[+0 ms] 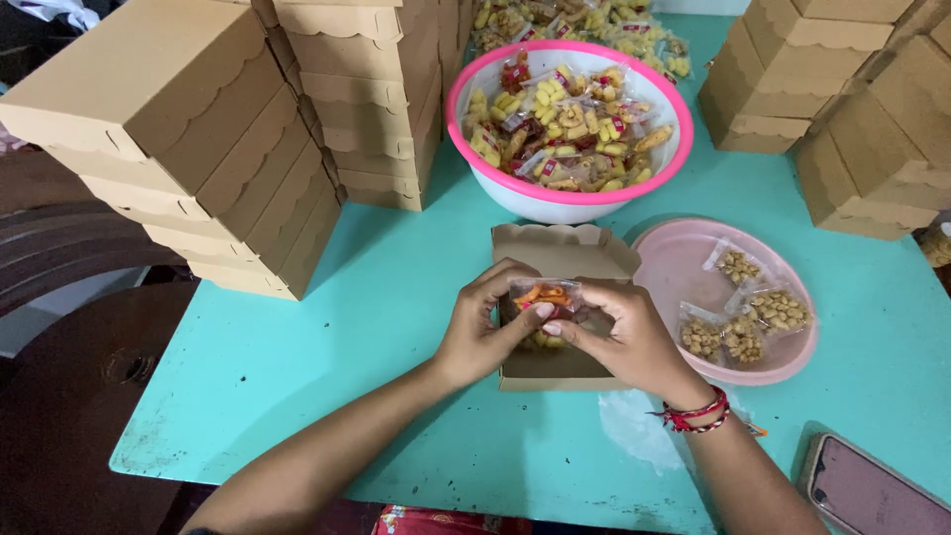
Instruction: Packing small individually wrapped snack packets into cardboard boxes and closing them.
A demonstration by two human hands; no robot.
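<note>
Counts: two hands, one open box near centre, one snack packet held, one bowl far centre, one plate right with four nut packets, one phone near right, closed-box stacks too many to count.

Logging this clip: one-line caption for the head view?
Both hands, left hand and right hand, hold a snack packet over an open cardboard box on a turquoise table.
</note>
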